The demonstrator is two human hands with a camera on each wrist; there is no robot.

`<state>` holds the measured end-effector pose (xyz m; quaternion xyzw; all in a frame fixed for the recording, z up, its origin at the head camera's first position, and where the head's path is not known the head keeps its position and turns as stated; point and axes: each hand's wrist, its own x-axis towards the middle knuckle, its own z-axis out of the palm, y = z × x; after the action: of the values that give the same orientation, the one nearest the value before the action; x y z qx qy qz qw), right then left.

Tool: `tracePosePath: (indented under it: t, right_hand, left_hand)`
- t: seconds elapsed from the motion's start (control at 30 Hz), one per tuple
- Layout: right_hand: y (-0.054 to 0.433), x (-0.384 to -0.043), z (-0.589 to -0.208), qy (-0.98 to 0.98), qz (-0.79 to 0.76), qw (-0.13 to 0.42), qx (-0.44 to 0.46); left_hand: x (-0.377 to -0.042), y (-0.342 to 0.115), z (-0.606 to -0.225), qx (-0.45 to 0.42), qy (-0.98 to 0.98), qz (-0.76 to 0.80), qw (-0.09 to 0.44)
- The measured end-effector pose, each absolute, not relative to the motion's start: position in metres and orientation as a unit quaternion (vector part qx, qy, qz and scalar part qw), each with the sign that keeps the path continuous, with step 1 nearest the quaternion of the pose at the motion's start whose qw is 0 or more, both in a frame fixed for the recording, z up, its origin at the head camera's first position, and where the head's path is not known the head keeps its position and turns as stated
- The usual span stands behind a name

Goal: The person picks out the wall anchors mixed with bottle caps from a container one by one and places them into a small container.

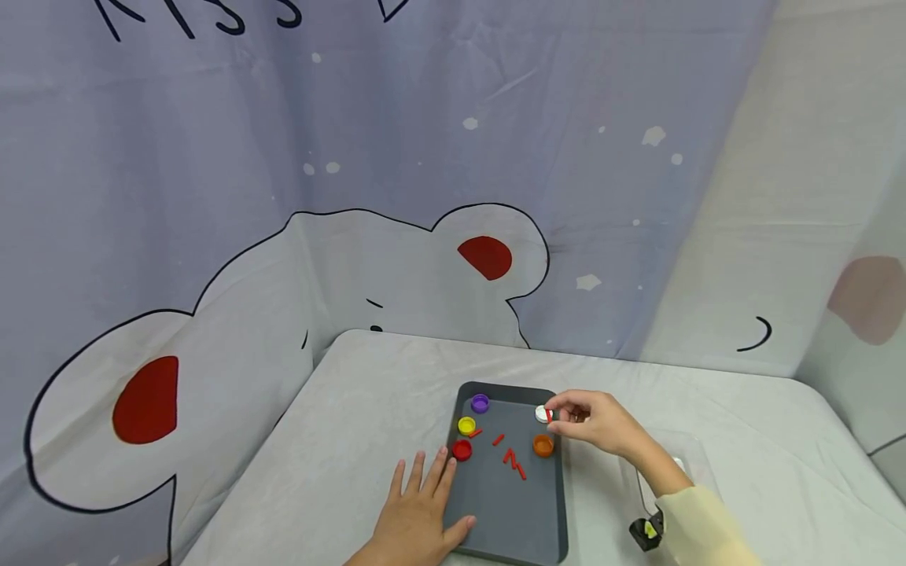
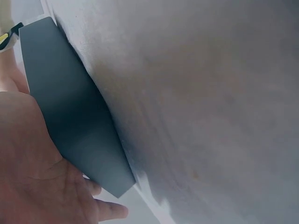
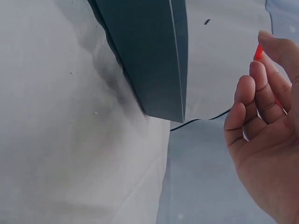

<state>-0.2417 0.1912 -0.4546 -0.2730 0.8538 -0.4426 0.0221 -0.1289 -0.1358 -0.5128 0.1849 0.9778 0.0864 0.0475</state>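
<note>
My right hand (image 1: pixel 594 420) pinches a small red stick (image 3: pixel 258 52) between thumb and fingertip, at the white round lid-like cup (image 1: pixel 541 414) in the tray's far right corner. Another bit of red shows between its curled fingers in the right wrist view. With fingers spread, my left hand (image 1: pixel 418 511) rests along the left edge of the dark grey tray (image 1: pixel 495 519). On the tray lie several loose red sticks (image 1: pixel 510 456). Small round cups stand around them: purple (image 1: pixel 480 403), yellow (image 1: pixel 466 426), red (image 1: pixel 462 450) and orange (image 1: pixel 543 446).
A clear plastic container (image 1: pixel 697 456) sits right of the tray, partly behind my right forearm. A black wrist device with a yellow mark (image 1: pixel 647 531) shows beside the right sleeve. White cloth (image 1: pixel 375 393) covers the table, and a printed curtain (image 1: pixel 396 118) hangs behind it.
</note>
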Motion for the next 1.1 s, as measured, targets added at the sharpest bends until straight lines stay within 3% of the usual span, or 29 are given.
tracePosePath:
  t: [1.1]
  right_hand:
    - [0.267, -0.188, -0.451, 0.880, -0.440, -0.041, -0.176]
  left_hand:
    - [-0.131, -0.138, -0.515, 0.196, 0.975, 0.093, 0.037]
